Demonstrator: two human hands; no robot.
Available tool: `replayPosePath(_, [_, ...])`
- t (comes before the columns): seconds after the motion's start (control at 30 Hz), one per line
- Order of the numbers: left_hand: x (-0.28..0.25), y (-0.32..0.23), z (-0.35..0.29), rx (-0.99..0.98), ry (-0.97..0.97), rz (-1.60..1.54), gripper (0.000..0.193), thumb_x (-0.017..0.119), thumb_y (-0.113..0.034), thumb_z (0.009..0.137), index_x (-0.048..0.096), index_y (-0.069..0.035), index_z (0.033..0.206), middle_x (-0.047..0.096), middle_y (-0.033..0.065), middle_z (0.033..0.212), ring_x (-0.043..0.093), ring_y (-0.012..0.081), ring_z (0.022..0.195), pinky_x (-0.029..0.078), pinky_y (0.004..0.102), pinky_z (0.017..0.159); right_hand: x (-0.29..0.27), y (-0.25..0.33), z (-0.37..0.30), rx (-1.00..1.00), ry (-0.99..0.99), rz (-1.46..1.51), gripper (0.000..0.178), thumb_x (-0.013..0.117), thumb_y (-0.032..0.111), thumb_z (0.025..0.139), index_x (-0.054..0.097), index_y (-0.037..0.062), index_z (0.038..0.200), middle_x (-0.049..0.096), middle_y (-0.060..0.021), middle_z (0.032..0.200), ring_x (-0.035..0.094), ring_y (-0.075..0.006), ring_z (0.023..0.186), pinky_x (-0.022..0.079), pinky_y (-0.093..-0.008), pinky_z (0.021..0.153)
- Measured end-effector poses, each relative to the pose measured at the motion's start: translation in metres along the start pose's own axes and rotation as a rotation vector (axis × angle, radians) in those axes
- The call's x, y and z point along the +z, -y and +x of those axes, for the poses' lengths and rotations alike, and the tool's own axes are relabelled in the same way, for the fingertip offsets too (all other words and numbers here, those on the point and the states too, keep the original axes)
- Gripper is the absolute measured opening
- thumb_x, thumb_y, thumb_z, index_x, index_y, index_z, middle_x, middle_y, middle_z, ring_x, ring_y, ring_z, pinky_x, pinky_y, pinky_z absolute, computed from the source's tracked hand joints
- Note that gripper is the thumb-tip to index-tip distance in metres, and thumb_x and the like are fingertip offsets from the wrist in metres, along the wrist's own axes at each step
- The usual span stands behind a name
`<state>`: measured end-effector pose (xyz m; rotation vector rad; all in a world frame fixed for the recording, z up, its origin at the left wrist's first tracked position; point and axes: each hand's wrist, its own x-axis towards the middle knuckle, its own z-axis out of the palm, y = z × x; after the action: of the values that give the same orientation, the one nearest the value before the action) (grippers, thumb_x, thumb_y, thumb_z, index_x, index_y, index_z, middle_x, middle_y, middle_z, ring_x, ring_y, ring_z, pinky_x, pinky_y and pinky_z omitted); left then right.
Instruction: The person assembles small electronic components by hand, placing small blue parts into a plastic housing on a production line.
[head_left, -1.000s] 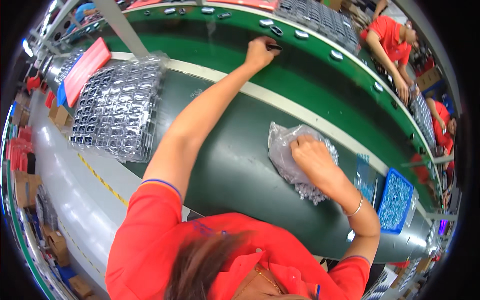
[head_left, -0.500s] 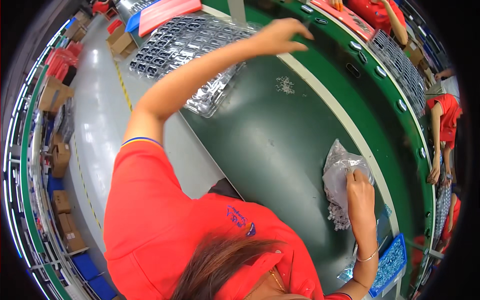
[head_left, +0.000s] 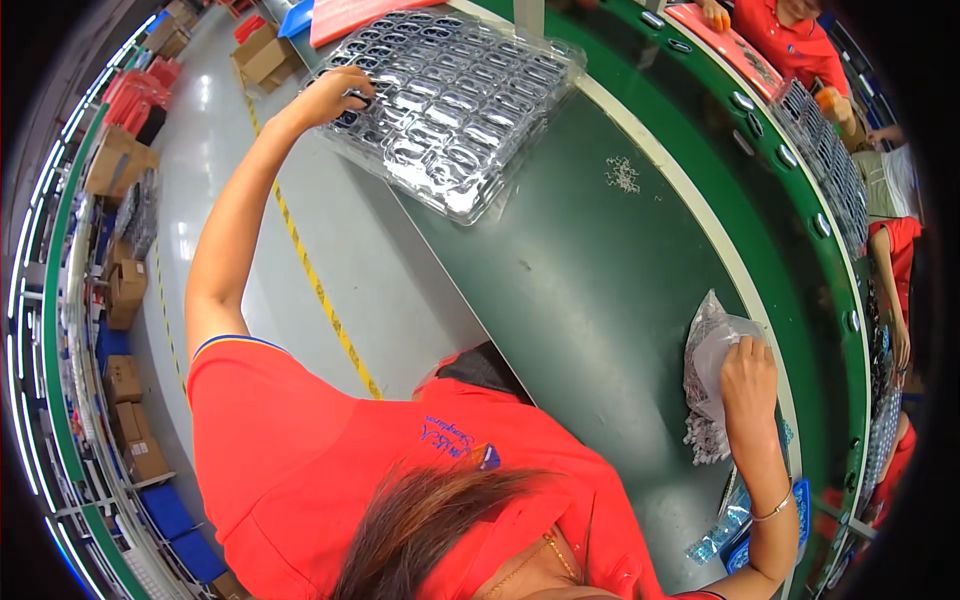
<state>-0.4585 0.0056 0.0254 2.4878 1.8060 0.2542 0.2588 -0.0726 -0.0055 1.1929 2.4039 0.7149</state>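
Note:
My left hand [head_left: 340,95] reaches over the left edge of a clear plastic tray [head_left: 470,205]. Its fingers are curled round a small black oval part [head_left: 357,98], one of the kind that fills the tray's pockets. On the right of the green table, my right hand [head_left: 748,380] is closed at the edge of a clear plastic bag [head_left: 708,345], with the fingertips hidden behind the knuckles. Small greyish pieces [head_left: 706,440] spill from the bag's near end.
A little heap of tiny pale pieces [head_left: 622,175] lies on the table [head_left: 560,290]. Beyond the pale rail, a green conveyor belt [head_left: 690,130] carries oval parts. A blue bin [head_left: 738,555] stands by my right forearm. Co-workers in red [head_left: 790,40] sit across the belt.
My left hand has swung back from above the belt to the tray's left edge and now grips an oval part. My right hand stays at the bag. The view has shifted a little.

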Motion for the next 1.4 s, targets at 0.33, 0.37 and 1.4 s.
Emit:
replayPosePath(0.33, [0.028, 0.020, 0.017, -0.127, -0.090, -0.124, 0.026, 0.068, -0.008, 0.090, 0.068, -0.002, 0.115, 0.071, 0.0124, 0.112, 0.068, 0.0240, 0.101, 0.053, 0.0356, 0.089, -0.030, -0.027, -0.028, 0.070, -0.152, 0.148, 0.008, 0.058, 0.002, 0.077, 0.058, 0.0005, 0.085, 0.050, -0.0156, 0.089, 0.055, -0.0305, 0.089, 0.048, -0.0372, 0.078])
replayPosePath(0.37, [0.036, 0.024, 0.025, -0.220, -0.139, -0.218, 0.029, 0.067, -0.010, 0.093, 0.067, -0.003, 0.120, 0.072, 0.0080, 0.108, 0.068, 0.0175, 0.097, 0.054, 0.0328, 0.086, -0.035, -0.032, -0.027, 0.077, -0.146, 0.255, 0.012, 0.058, 0.000, 0.077, 0.057, -0.0009, 0.089, 0.049, -0.0168, 0.091, 0.055, -0.0323, 0.090, 0.048, -0.0393, 0.080])
replayPosePath(1.4, [0.087, -0.453, 0.126, 0.081, 0.320, -2.045, 0.039, 0.071, -0.013, 0.093, 0.059, 0.001, 0.127, 0.070, 0.0075, 0.099, 0.066, 0.0106, 0.081, 0.053, 0.0232, 0.068, -0.076, -0.056, 0.024, 0.168, -0.548, 1.399, 0.014, 0.067, -0.007, 0.087, 0.069, -0.0061, 0.101, 0.061, -0.0085, 0.089, 0.057, -0.0135, 0.078, 0.047, -0.0243, 0.066])
